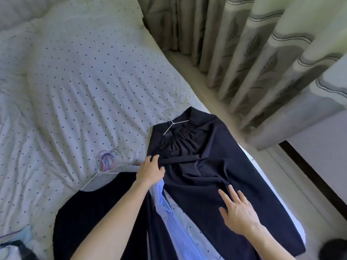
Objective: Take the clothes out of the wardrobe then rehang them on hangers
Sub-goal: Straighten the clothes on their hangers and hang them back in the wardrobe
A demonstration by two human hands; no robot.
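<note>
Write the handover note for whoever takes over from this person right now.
Left hand: fingers on the edge of the navy dress, grip unclear.
Right hand: open, flat on the dress's skirt.
The dress lies on the bed with a white hanger in its neck. Beside it: a black garment on another white hanger, a blue striped garment, loose coloured hangers.
Left: the wardrobe is not in view.

dress [206,166] on bed [84,81] | curtains [262,53] right — hangers [107,160] left

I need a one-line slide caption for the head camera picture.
Two bare hands, left and right, smooth a dark dress on a white hanger across a dotted bed.
</note>
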